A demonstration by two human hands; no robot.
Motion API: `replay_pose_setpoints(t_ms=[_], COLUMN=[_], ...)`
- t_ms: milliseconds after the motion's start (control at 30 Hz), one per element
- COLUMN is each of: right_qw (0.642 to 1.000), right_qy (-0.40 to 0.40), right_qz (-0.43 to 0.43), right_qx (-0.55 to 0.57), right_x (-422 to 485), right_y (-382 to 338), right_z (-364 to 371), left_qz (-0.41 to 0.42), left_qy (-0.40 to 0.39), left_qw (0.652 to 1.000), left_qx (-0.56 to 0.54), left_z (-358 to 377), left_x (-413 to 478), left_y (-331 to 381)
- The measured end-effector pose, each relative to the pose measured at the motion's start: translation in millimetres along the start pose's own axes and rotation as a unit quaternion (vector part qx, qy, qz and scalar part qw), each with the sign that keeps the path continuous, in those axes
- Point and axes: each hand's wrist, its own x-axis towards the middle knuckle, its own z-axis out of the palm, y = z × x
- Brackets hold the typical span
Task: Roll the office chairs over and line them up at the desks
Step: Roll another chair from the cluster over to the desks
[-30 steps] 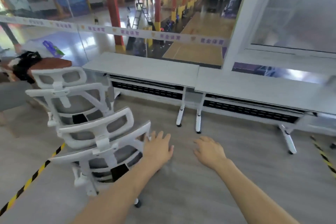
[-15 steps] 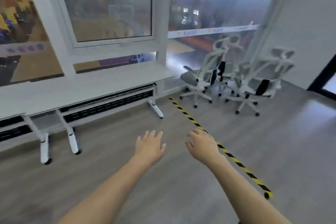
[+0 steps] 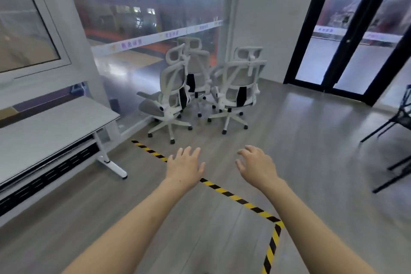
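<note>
Chairs (image 3: pixel 233 80) nearer, beyond left grip (image 3: pixel 184 167), right grip (image 3: pixel 255 167)

Desk (image 3: pixel 44 131) and black chair (image 3: pixel 401 118) cut off

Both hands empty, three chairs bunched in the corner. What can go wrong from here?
1. The office chairs stand bunched, star bases close together; pulling one may snag a neighbour's castors.
2. They stand near the glass wall; a swinging backrest might strike it.
3. The desk foot juts onto the floor; a rolling castor could catch there.
</note>
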Motion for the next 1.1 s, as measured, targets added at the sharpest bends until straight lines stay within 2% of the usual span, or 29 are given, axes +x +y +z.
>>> replay_pose_setpoints(t_ms=[333,600,800,1100], right_qw=[0.995,0.994,0.997,0.999], right_qy=[0.011,0.018,0.024,0.021], right_qz=[0.097,0.107,0.078,0.025], right_qx=[-0.011,0.009,0.011,0.009], right_x=[209,385,547,760], right_y=[143,256,343,424], right_z=[-20,0,-12,-16], left_qz=[0.093,0.130,0.102,0.054], left_qy=[-0.025,-0.013,0.033,0.023], left_qw=[0.995,0.991,0.993,0.998], left_qx=[-0.008,0.031,0.040,0.017], left_z=[-6,12,-12,0], left_x=[292,498,663,855], left_y=[86,151,193,242])
